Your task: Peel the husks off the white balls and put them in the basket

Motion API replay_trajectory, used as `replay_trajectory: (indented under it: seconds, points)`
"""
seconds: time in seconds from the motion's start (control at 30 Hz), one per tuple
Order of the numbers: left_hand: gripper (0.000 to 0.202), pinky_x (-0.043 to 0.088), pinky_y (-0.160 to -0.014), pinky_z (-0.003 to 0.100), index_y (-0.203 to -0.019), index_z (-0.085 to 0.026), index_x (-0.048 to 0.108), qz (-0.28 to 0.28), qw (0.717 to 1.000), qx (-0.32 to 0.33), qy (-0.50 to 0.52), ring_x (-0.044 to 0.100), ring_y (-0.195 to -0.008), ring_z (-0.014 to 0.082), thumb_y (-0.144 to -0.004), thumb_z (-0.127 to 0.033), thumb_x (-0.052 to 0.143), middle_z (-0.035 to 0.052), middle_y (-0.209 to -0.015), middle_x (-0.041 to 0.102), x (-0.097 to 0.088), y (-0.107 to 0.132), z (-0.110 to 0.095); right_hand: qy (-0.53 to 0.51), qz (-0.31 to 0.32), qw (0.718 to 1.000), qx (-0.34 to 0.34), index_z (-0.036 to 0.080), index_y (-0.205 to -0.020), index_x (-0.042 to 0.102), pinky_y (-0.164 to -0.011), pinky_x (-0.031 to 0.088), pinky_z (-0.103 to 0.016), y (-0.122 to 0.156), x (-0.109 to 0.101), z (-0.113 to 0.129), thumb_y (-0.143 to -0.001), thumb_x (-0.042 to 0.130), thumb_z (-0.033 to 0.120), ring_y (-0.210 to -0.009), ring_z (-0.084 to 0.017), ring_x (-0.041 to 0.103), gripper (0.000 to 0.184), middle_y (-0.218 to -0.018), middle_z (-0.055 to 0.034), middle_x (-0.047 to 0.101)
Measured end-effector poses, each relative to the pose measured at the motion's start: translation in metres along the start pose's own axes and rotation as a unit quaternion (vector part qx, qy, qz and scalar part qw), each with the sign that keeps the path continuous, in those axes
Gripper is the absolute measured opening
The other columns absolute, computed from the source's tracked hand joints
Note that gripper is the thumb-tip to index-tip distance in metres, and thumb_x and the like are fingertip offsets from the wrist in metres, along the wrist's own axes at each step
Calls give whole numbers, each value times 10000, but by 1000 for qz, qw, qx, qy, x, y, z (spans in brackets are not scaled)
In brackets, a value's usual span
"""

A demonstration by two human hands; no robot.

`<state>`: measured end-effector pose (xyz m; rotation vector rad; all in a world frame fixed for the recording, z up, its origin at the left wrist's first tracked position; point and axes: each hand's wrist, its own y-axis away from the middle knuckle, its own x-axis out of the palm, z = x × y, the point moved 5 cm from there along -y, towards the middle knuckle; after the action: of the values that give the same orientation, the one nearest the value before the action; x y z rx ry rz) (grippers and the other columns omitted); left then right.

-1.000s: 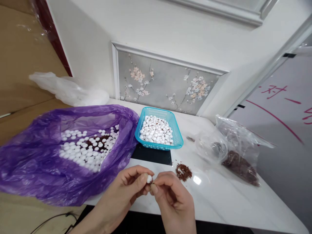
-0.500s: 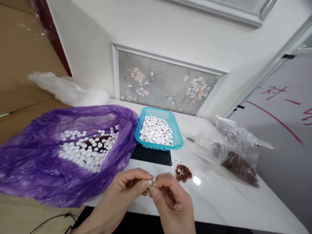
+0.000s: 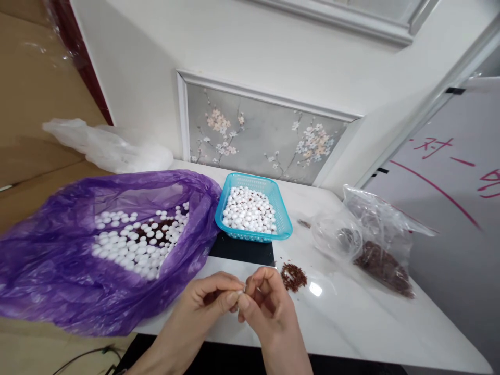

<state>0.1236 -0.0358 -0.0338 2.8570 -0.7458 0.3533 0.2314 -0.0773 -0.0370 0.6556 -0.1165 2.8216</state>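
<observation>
My left hand (image 3: 213,303) pinches a small white ball (image 3: 240,292) between thumb and forefinger, over the front of the table. My right hand (image 3: 271,312) meets it there, thumb against the ball and fingers curled. What lies between the right fingertips is mostly hidden. Just behind the right hand, a small pile of reddish-brown bits (image 3: 294,277) lies on the table. Farther back, a blue basket (image 3: 284,211) holds many white balls (image 3: 250,209) with some brown among them. On the left, an open purple plastic bag (image 3: 58,250) contains more white balls with dark brown bits.
At the right stand a clear plastic container (image 3: 332,234) and a clear zip bag (image 3: 386,265) of brown bits. A black strip (image 3: 244,250) lies by the basket. White plastic bags (image 3: 113,148) rest against the wall. A whiteboard (image 3: 449,208) bounds the right side.
My right fingers have lifted and curled a little at the ball, and the thumb has shifted. The left hand keeps its pinch. The view has moved slightly.
</observation>
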Motion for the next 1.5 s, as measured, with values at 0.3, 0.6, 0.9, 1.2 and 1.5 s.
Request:
replay_trajectory:
  seconds: [0.3,0.6,0.9,1.2,1.5]
  points:
    - [218,490,-696,191,-796,-184,759,-53,982,-99,155,573,-688,99,-657,-350,785,20,-771,658,-1,2,8,166,-105,980,-44,233,-935,591,-634,421,-232,0,-60,21,-844,608,396,-625,-105,503,187,-667,44,530]
    - [187,478,-709,200,-817,-215,772,-90,992,-45,80,562,-722,111,-636,-249,804,12,-795,668,-7,1,8,344,-274,894,-84,209,-913,617,-611,451,-219,4,-126,51,-801,616,448,-628,-126,519,264,-647,34,566]
    - [98,490,-660,164,-750,-209,773,-44,989,-35,140,572,-653,81,-664,-254,789,11,-772,675,3,0,4,467,-251,848,-19,231,-893,637,-695,470,-304,-4,-149,33,-784,544,493,-739,-196,597,298,-842,-24,661]
    - [270,509,-796,201,-860,-236,785,-13,988,-53,142,609,-846,145,-620,-358,809,47,-996,661,8,7,4,568,-210,795,-40,234,-969,638,-767,481,-356,-11,-144,29,-816,479,457,-817,-220,622,315,-980,-46,670]
    - [199,491,-782,170,-875,-247,777,-15,996,3,85,604,-818,114,-677,-227,778,22,-956,655,8,7,0,610,-145,777,-60,271,-948,659,-722,494,-321,-4,-110,17,-831,507,374,-769,-187,631,218,-993,-11,649]
